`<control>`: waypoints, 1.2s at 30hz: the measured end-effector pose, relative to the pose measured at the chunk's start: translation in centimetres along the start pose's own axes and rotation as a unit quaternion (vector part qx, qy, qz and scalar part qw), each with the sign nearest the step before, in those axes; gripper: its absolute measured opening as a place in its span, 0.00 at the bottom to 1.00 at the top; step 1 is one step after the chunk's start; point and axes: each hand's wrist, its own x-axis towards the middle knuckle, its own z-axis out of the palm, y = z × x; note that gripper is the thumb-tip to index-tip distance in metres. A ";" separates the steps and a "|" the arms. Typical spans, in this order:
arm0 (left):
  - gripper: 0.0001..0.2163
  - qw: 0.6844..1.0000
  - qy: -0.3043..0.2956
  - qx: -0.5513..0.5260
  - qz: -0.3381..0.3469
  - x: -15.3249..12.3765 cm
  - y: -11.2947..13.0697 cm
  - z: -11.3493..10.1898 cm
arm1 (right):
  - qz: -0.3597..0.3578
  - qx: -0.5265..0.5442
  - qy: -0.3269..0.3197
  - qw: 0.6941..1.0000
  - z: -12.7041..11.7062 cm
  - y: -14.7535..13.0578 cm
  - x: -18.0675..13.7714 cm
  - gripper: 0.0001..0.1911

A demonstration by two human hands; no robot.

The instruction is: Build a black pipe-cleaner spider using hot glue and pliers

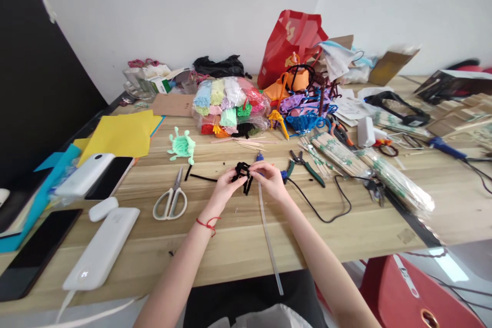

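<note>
Between both hands is a small figure of bent black pipe cleaners (243,170), held just above the table. My left hand (227,184) pinches it from the left, and a red string bracelet circles that wrist. The fingers of my right hand (268,178) close on its right side. Beneath the right hand lies a blue glue gun (260,157), with a long clear glue stick (269,236) reaching toward the table's front edge. Cut black pipe cleaner pieces (203,178) lie to the left, close to white-handled scissors (170,202) and a mint green pipe cleaner figure (182,146).
Green-handled pliers (306,168) and a black cable (323,220) lie right of my hands. Bagged pipe cleaners (230,105), a colourful pile (300,107) and a red bag (290,46) stand behind. Phones, a white power bank (102,248) and yellow sheets (119,136) occupy the left.
</note>
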 end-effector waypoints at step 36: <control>0.13 1.000 -0.004 0.004 -0.005 -0.2 0.8 0.0 | 0.025 0.015 0.022 0.999 0.1 -0.2 0.0 0.08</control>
